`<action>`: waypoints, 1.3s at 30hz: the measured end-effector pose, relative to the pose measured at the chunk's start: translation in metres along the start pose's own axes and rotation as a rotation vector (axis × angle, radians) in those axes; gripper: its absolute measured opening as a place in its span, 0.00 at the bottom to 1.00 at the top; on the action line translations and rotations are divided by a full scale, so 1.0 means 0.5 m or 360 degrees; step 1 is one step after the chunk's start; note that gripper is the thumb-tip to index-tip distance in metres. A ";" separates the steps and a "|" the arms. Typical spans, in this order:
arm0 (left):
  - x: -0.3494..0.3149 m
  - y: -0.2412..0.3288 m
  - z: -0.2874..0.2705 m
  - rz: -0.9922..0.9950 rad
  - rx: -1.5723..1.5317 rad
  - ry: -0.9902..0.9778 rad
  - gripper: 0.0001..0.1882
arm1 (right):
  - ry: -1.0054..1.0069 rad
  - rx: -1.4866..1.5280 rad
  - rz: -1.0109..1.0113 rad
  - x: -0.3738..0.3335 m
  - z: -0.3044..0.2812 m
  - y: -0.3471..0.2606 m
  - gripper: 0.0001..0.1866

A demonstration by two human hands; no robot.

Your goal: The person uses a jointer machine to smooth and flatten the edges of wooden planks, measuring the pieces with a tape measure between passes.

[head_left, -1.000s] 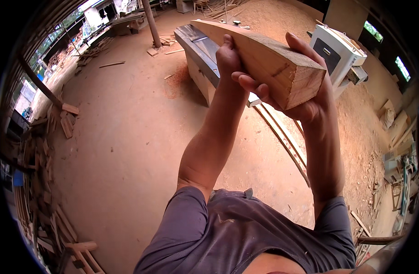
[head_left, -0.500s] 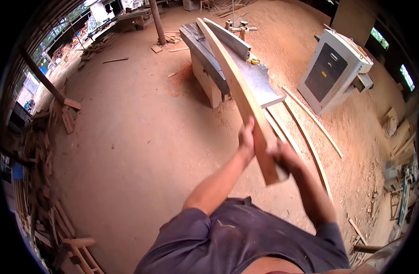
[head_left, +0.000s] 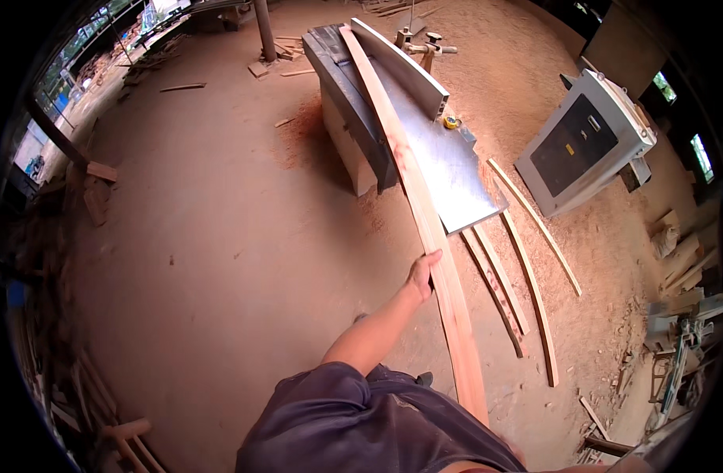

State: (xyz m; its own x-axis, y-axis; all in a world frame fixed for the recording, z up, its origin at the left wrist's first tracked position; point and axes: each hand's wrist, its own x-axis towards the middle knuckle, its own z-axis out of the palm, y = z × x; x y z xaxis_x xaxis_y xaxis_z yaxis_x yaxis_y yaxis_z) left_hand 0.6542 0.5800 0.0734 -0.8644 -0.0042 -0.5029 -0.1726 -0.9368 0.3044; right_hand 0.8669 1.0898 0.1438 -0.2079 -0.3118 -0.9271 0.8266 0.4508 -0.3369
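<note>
A long, pale wooden board runs from the far end of a metal-topped woodworking machine to beside my waist. Its far part lies flat along the machine table, left of an upright metal fence. The near part sticks out past the table's front edge. My left hand grips the board's left edge, thumb on top and fingers hidden beneath. I cannot see my right hand; the board's near end meets my dark shirt. A yellow tape measure sits on the table by the fence's near end.
Several narrow wood strips lie on the floor right of the board. Farther right stands a grey machine cabinet. Sawdust is heaped behind the machine. A post rises at the back, and scrap wood is stacked along the left.
The board has come down flatter onto the machine table and extends nearer my body. My left hand holds it from the left edge; my right hand has left the board's middle and dropped from view.
</note>
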 end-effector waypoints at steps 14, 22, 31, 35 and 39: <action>0.163 -0.127 0.166 -0.0055 0.0738 0.0863 0.26 | 0.1459 -0.1735 -0.0906 0.265 0.275 -0.716 0.41; 0.230 0.136 0.078 0.0179 0.1839 0.0113 0.42 | 0.1008 -0.1557 -0.0766 0.354 0.085 -0.822 0.29; 0.296 0.582 -0.081 0.0849 0.1842 0.1086 0.35 | 0.1159 -0.1401 -0.0851 0.441 0.147 -1.063 0.40; 0.450 0.744 -0.035 0.1149 0.2217 0.1021 0.32 | 0.1229 -0.1707 -0.1217 0.627 0.340 -1.344 0.51; 0.660 0.903 0.013 0.1361 0.2495 0.0765 0.33 | 0.1337 -0.1753 -0.1224 0.775 0.447 -1.544 0.42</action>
State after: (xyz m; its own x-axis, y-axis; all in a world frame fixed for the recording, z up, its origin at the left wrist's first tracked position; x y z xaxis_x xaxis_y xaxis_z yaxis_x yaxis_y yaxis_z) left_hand 0.2882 0.1577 0.0502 -0.7974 -0.5951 0.1004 -0.2836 0.5163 0.8081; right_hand 0.2650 0.4339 0.0812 -0.9075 -0.3781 -0.1828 -0.2987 0.8871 -0.3518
